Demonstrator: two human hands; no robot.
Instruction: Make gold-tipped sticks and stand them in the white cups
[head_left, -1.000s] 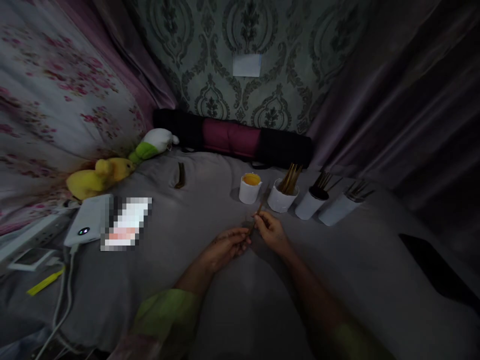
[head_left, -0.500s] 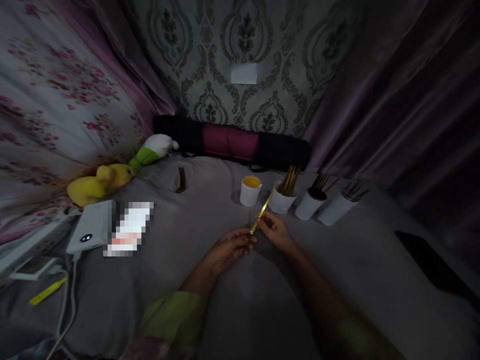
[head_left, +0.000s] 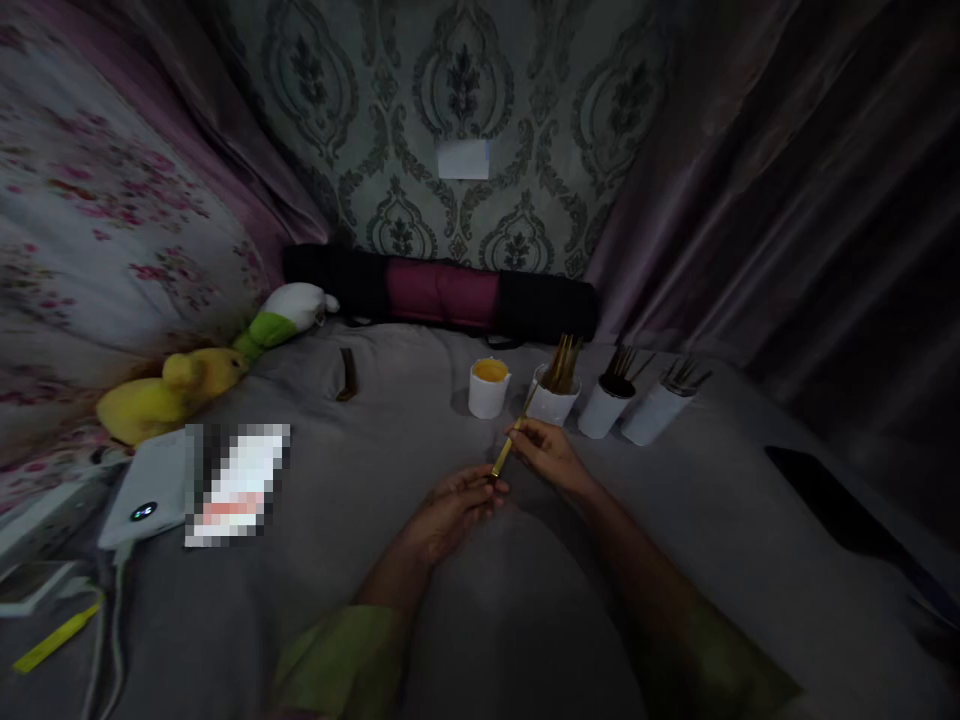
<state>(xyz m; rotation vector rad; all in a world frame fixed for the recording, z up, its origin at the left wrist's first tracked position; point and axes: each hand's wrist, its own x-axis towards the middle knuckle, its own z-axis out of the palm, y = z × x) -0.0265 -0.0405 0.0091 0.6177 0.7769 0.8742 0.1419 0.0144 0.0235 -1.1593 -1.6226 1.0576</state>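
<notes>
Both hands meet over the grey bed sheet (head_left: 360, 480). My left hand (head_left: 450, 505) pinches the near end of a thin yellow stick (head_left: 504, 452). Higher up the same stick, my right hand (head_left: 551, 455) grips it with closed fingers; the stick slants up to the right. Just beyond the hands stands a row of white cups: one holding yellow liquid (head_left: 487, 387), one with several golden sticks (head_left: 555, 392), and two with darker sticks (head_left: 604, 400) (head_left: 657, 408).
A yellow plush toy (head_left: 161, 395) and a green-white plush (head_left: 285, 312) lie at the left. A white power bank (head_left: 142, 485) with cables sits near them. A dark bolster (head_left: 442, 292) lies along the wall. A small dark object (head_left: 346, 373) rests on the sheet. A black slab (head_left: 832, 500) lies at the right.
The stick between my hands now shows bright yellow where it looked dark a second ago. The view has shifted slightly right and down; the hands stay together in place.
</notes>
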